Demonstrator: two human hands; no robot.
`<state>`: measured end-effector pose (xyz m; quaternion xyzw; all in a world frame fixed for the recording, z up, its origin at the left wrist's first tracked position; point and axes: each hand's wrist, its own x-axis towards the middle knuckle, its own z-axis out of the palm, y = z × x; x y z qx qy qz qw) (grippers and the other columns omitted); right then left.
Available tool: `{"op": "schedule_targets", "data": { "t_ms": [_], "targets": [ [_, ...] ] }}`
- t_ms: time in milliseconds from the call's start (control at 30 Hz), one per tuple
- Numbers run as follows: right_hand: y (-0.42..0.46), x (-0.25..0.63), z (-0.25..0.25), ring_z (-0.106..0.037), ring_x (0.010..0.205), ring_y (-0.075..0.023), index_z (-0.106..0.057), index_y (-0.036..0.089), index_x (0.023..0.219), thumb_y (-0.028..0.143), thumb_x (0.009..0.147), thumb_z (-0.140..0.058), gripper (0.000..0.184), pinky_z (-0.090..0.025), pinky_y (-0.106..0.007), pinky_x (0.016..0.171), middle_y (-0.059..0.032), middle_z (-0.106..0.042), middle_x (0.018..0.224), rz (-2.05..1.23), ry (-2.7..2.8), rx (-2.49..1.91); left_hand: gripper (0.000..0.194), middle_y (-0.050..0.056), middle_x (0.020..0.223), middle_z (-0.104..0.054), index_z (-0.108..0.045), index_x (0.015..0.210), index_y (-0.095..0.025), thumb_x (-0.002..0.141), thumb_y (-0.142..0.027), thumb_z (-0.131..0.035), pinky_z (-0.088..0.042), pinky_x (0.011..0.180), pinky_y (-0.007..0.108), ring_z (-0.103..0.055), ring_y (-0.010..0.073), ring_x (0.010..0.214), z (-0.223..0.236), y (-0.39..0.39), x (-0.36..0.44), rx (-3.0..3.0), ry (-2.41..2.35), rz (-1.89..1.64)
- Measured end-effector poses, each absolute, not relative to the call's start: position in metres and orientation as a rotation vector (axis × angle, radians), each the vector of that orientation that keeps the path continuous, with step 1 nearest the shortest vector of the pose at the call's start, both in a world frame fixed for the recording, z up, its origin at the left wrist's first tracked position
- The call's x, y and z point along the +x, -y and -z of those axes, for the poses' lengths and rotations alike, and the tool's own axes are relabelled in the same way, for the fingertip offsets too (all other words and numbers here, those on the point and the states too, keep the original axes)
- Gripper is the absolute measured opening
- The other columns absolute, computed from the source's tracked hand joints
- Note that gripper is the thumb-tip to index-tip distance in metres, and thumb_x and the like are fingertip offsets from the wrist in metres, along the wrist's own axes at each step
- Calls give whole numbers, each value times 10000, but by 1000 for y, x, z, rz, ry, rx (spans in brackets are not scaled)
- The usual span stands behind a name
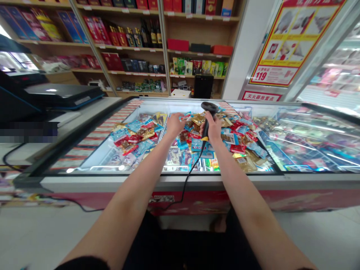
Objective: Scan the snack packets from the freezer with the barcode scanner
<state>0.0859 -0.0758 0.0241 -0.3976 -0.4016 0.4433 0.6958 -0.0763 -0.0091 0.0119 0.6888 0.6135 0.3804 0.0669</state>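
Shelves behind: wooden shelving (123,48) lined with boxed goods (112,62) and bottles (149,33), beyond a chest freezer (157,180) heaped with snack packets (236,138).
Left hand: our left hand (176,125) reaches in, fingers narrowed at a blue packet (185,117); we cannot tell whether they pinch it.
Right hand: our right hand (213,127) closes firmly around the grip of a black barcode scanner (206,122), held above the pile.
Cable: its black cable (189,180) trails across the freezer's front edge and down.
Risk: our arm could catch that cable and jerk the scanner from our grip; slippery packets could also slide off the heap if we tug one from underneath.
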Motion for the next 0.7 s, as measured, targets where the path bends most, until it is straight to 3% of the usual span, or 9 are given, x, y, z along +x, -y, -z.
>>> {"op": "schedule_targets", "data": {
  "t_ms": [133,233,367,467,700],
  "targets": [
    [77,67,-22,-537,335,-139,-502,258,889,668,792,-807,520,-415,-246,337,83,-571,488,-1067,953,-879,352,113,1307,-755,-755,1188,-224,852,-201,-653,-455,1162,451,-666,299,1271,-12,9,-132,1984,-1986,-1113],
    [79,49,-20,-527,328,-133,-491,260,872,650,801,-812,510,-422,-239,338,83,-575,482,-1139,1019,-875,338,142,1234,-781,-769,1099,-215,774,-177,-687,-465,1144,480,-681,343,1253,-12,5,-173,1876,-2108,-1140],
    [77,21,-16,-527,333,-129,-508,257,870,620,833,-798,466,-421,-230,336,85,-571,479,-1190,1103,-905,241,145,940,-790,-745,884,-223,662,-303,-791,-555,959,436,-728,388,1102,-11,4,-222,1767,-2243,-972],
    [74,4,-11,-537,330,-129,-514,254,860,598,849,-795,444,-413,-222,334,77,-579,478,-1196,1178,-932,300,130,761,-738,-702,779,-232,584,-406,-848,-581,831,413,-749,401,965,-17,12,-249,1799,-2270,-723],
    [75,-9,-4,-532,315,-144,-528,253,852,599,820,-827,458,-417,-241,333,76,-582,462,-1244,1246,-960,374,151,797,-726,-633,684,-221,505,-394,-913,-587,853,419,-739,424,1035,-27,31,-262,1753,-2364,-338]
  ]
}}
